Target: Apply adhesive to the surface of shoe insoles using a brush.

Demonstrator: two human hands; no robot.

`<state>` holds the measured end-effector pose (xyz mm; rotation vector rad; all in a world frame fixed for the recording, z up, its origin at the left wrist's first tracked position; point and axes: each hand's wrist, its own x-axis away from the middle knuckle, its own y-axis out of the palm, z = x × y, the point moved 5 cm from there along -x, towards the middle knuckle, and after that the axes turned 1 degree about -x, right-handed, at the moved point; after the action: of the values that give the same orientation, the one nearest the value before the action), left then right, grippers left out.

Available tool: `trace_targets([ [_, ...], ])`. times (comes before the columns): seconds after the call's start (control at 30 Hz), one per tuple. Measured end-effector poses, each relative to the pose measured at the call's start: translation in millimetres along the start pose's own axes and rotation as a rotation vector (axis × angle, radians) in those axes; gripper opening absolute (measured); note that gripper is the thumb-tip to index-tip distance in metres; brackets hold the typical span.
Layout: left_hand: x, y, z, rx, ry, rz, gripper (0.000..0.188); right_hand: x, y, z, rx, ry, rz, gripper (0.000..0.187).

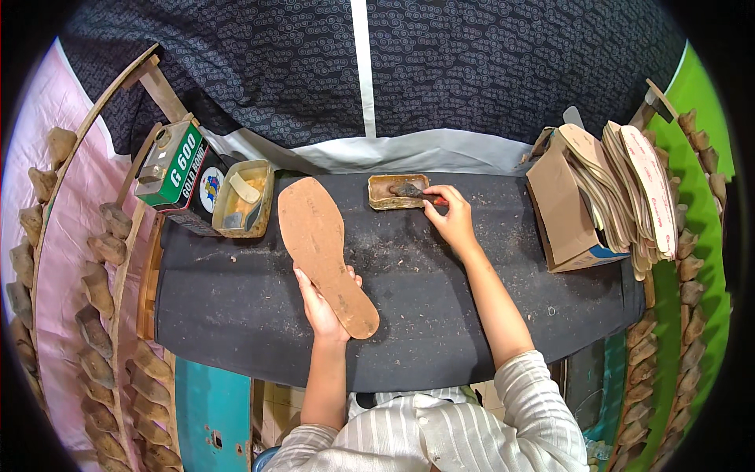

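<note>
My left hand (pixel 321 308) holds a brown shoe insole (pixel 321 236) upright and tilted over the table, its wide end pointing away from me. The thumb lies along its left edge and fingertips show at its right edge. My right hand (pixel 454 218) is closed on the red handle of a brush (pixel 435 198). The brush's dark head (pixel 405 189) dips into a small rectangular tray (pixel 376 205) at the back of the table. Whatever coats the tray's bottom looks pale brown; I cannot tell its depth.
A green and black metal can (pixel 177 177) and a yellowish tub (pixel 266 211) with scraper-like pieces stand at the back left. On the right, a cardboard box (pixel 562 212) holds stacked insoles (pixel 629 189). Racks of wooden shoe lasts (pixel 96 329) flank the dark-covered table (pixel 425 315), which has scattered crumbs.
</note>
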<state>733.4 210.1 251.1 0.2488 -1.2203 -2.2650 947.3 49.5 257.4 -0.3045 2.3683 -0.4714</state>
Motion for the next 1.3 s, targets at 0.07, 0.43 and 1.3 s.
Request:
trace_targets([
  [0.07, 0, 2, 0, 0.01, 0.003, -0.055, 0.055, -4, -2, 5, -0.019, 0.02, 0.014, 0.022],
  [0.43, 6, 13, -1, 0.017, 0.003, 0.008, 0.052, 9, -7, 26, -0.105, 0.216, 0.055, 0.03],
  [1.3, 29, 9, -31, -0.138, -0.183, -0.197, 0.049, 45, 6, -105, -0.621, 0.403, -0.221, 0.034],
])
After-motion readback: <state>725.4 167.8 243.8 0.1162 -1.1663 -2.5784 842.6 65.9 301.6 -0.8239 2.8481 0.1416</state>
